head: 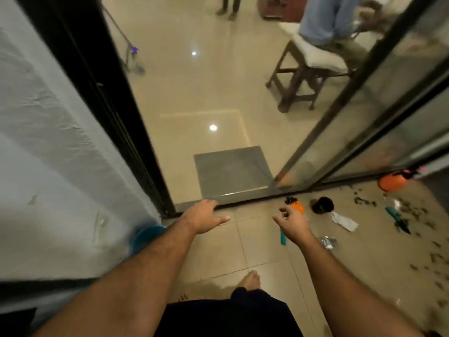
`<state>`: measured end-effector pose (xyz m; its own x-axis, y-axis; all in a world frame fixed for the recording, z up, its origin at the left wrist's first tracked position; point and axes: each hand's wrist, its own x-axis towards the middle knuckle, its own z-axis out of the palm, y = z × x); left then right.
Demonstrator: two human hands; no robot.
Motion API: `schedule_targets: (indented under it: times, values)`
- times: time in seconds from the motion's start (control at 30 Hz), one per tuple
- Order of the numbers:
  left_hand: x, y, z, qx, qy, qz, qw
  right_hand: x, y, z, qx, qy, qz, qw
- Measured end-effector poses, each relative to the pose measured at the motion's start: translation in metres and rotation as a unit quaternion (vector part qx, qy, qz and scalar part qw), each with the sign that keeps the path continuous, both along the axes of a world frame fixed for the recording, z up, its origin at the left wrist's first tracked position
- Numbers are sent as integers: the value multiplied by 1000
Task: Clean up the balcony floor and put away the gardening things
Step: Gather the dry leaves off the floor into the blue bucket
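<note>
Both held out above the balcony floor (262,254) near the door track (243,199); left hand (204,216) flat, fingers straight, empty; right hand (292,223) loosely curled, empty; just beyond it an orange tool (297,206), right of that a black pot (322,205), white wrapper (344,221), green trowel (397,219), scattered soil (364,201).

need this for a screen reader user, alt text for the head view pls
A person's bare left hand and right hand reach out, holding nothing, over a balcony floor strewn with dark debris. A black pot, crumpled paper and a teal trowel lie near an open sliding door.
</note>
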<state>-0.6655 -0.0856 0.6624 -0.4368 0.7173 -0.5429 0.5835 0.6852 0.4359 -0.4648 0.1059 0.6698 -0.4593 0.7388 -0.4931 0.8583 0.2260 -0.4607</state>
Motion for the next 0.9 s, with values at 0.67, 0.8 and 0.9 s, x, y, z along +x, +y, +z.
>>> schedule_targets:
  times: [0.67,0.8,0.9]
  values:
    - [306,343,33,49,-15,-332,942,364,146,9,-1,77,-398,914]
    - [346,387,29,45,-14,-392,919,392,167,0,3,87,-440,894]
    - [358,424,22,39,-18,-427,903,402,184,-8,2,90,-463,882]
